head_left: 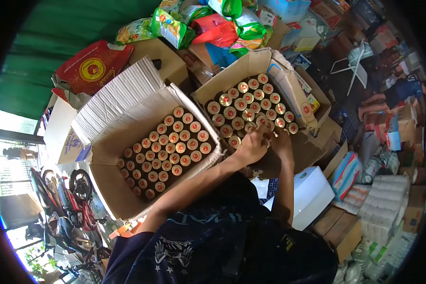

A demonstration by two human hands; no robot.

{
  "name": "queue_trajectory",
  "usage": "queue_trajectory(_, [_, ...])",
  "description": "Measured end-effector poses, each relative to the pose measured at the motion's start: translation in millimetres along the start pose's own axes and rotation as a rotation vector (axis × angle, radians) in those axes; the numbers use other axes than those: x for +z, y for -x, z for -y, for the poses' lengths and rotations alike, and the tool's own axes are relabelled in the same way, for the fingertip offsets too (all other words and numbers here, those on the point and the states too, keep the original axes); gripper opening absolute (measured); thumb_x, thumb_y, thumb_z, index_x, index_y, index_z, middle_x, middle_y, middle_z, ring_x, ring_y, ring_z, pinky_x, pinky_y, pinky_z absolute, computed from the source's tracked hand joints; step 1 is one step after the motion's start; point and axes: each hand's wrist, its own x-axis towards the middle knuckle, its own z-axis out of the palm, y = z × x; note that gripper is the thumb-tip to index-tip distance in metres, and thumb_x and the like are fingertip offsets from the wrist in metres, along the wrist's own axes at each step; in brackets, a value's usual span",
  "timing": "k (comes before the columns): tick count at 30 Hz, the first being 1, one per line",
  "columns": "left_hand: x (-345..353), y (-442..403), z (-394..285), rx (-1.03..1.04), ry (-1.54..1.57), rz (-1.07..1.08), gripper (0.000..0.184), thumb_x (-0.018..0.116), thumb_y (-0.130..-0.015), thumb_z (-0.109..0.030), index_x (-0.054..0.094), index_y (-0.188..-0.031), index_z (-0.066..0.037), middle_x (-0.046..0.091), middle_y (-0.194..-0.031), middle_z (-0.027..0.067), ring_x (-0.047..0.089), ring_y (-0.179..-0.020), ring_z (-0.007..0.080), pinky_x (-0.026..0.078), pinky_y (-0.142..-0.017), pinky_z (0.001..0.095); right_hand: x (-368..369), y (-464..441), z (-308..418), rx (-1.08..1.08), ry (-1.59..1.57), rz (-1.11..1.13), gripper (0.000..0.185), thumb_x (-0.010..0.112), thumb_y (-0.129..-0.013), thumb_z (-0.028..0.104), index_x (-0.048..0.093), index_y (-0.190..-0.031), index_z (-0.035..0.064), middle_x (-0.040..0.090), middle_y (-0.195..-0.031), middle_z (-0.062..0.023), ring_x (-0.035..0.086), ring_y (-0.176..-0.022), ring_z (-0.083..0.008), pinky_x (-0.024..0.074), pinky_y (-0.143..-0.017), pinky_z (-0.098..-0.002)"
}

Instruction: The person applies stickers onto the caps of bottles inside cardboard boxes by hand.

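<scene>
Both my hands reach into the right-hand cardboard box (253, 64), which holds rows of dark jars (241, 104) with gold lids bearing a red emblem. My left hand (252, 147) has its fingers bent over a jar near the box's front side. Close beside it, my right hand (281, 141) points into the same rows with curled fingers, and what lies between them is hidden. To the left stands a second open cardboard box (106, 177), with similar gold-lidded jars (169, 147) packed upright inside.
Green and red packets (217, 31) are piled behind the boxes. A red carton (92, 68) lies at the back left. Motorbikes (73, 208) stand at far left. At right are a white box (312, 191), wrapped packs (383, 203), a white folding chair (357, 66) and another person (402, 92).
</scene>
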Motion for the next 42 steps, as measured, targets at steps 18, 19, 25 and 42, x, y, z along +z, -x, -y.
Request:
queue_trajectory(18, [74,8,47,0.316,-0.422,-0.264,0.05,0.066,-0.081,-0.012,0.05,-0.126,0.003,0.056,-0.101,0.0203,0.056,-0.077,0.0311,0.049,-0.062,0.0416,19,7,-38,0.071,-0.187,-0.013,0.028,0.07,-0.084,0.019,0.064,-0.102,-0.0018,0.07,-0.088,-0.0204,0.07,-0.082,-0.0339,0.0529,-0.071,-0.0409])
queue_trajectory(19, [71,8,44,0.429,-0.554,-0.333,0.047,0.068,-0.08,-0.012,0.054,-0.122,0.003,0.056,-0.101,0.0183,0.054,-0.076,0.0282,0.049,-0.06,0.0389,14,7,-30,0.061,-0.217,-0.01,0.029,0.071,-0.084,0.02,0.064,-0.101,-0.0017,0.07,-0.088,-0.0206,0.07,-0.081,-0.0343,0.0529,-0.07,-0.0411])
queue_trajectory(25, [31,10,-18,0.136,-0.042,-0.119,0.041,0.059,-0.082,-0.012,0.048,-0.121,-0.004,0.062,-0.089,0.0254,0.062,-0.079,0.0436,0.051,-0.071,0.0511,-27,24,5,0.024,0.032,-0.06,0.029,0.068,-0.086,0.026,0.064,-0.091,-0.002,0.068,-0.079,-0.0214,0.068,-0.076,-0.0389,0.0505,-0.065,-0.0453])
queue_trajectory(42, [-219,100,-71,0.0,-0.094,-0.416,0.025,0.062,-0.081,-0.002,0.066,-0.105,0.001,0.066,-0.096,0.0215,0.063,-0.098,0.0342,0.051,-0.083,0.0422,-16,64,253,-0.533,-0.331,0.222,0.018,0.064,-0.093,0.015,0.065,-0.102,-0.0002,0.065,-0.084,-0.0106,0.065,-0.074,-0.02,0.049,-0.07,-0.0333])
